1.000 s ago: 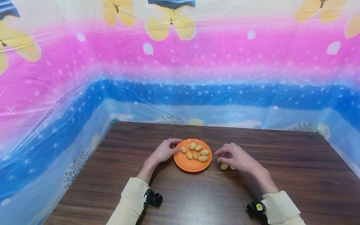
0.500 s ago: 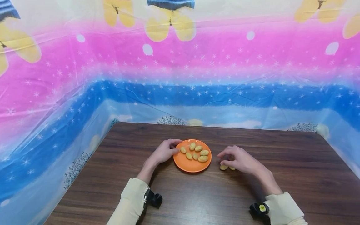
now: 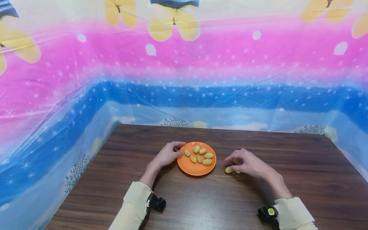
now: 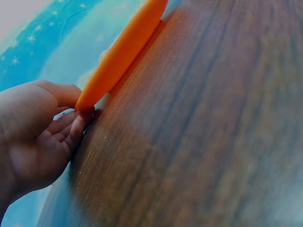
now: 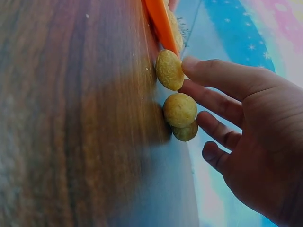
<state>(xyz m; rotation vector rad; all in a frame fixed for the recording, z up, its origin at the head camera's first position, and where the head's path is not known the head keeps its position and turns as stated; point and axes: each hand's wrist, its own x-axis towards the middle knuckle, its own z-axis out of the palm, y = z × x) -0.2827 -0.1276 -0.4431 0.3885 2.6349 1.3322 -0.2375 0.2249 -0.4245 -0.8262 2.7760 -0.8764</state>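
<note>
An orange plate [image 3: 192, 169] carries several yellowish-brown, oval, nut-like pieces with rough skins. My left hand [image 3: 167, 155] pinches the plate's left rim, thumb above and fingers beneath, as the left wrist view shows. Right of the plate, my right hand [image 3: 251, 163] hovers low over a small group of the same pieces, fingers bent loosely. In the right wrist view, the thumb comes close to the nearest oval piece [image 5: 169, 70]; whether it touches is unclear. A rounder piece [image 5: 180, 109] sits beside it, partly covering another piece [image 5: 185, 132]. The hand hides part of this group from the head view.
Both hands work over a dark brown wooden table [image 3: 189, 204]. Behind and beside it hangs a pink and blue patterned cloth [image 3: 184, 70]. Black wrist cameras are strapped at the left cuff [image 3: 156, 203] and the right cuff [image 3: 267, 212].
My right hand has shifted slightly right and down, over the loose oval pieces. My left hand and the plate have stayed in place.
</note>
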